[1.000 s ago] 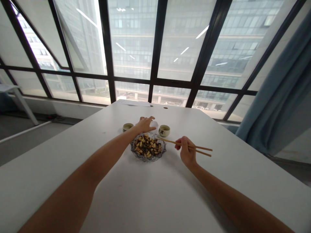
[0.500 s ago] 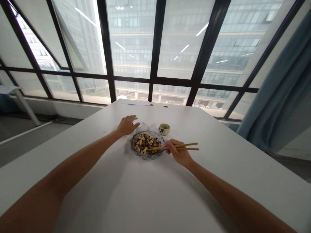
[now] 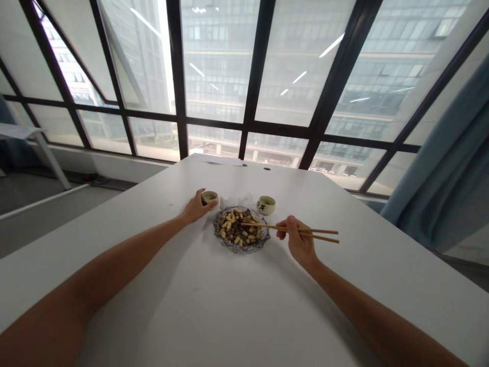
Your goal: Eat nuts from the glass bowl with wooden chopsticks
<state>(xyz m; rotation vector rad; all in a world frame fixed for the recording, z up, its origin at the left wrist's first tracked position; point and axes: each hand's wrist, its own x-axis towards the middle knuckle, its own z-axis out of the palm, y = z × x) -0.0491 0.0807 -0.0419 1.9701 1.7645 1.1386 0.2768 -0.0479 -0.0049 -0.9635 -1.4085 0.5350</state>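
A glass dish (image 3: 225, 243) of mixed nuts and dark bits sits mid-table. My right hand (image 3: 298, 242) is closed on a pair of wooden chopsticks (image 3: 290, 229), whose tips reach over the dish's right side. My left hand (image 3: 195, 207) is wrapped round a small green cup (image 3: 210, 197) just left of the dish. A second small cup (image 3: 266, 204) with dark characters stands behind the dish on the right. Something white and crumpled (image 3: 235, 200) lies between the two cups.
The white table (image 3: 244, 306) runs up to a wall of black-framed windows. Papers (image 3: 217, 159) lie at its far edge. A blue curtain (image 3: 446, 168) hangs at the right. Another table's leg (image 3: 49, 163) stands far left.
My left hand moved from behind the dish to the left and took hold of the green cup. My right hand dipped the chopsticks into the dish, then drew back a little.
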